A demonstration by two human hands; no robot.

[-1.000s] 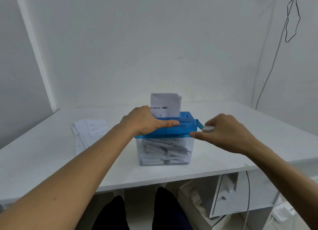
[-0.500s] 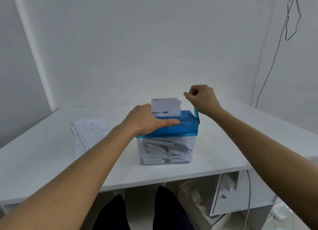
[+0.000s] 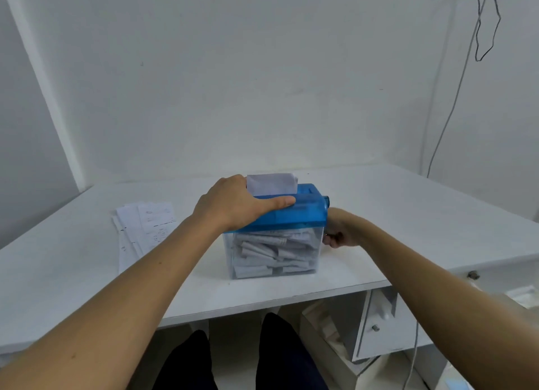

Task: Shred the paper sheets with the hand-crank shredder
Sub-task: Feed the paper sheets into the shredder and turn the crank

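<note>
sheet point(image 3: 271, 184) at center frame seemed mostly shredded; stack point(image 3: 145, 229) at left waited. left hand point(image 3: 233, 204) pressed flat on shredder point(image 3: 303, 211), right hand point(image 3: 341, 232) gripped its crank point(image 3: 326, 200) (handle hidden).

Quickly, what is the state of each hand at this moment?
Left hand: open, pressing flat on the shredder lid.
Right hand: closed round the crank, whose grip is mostly hidden in the fist.
</note>
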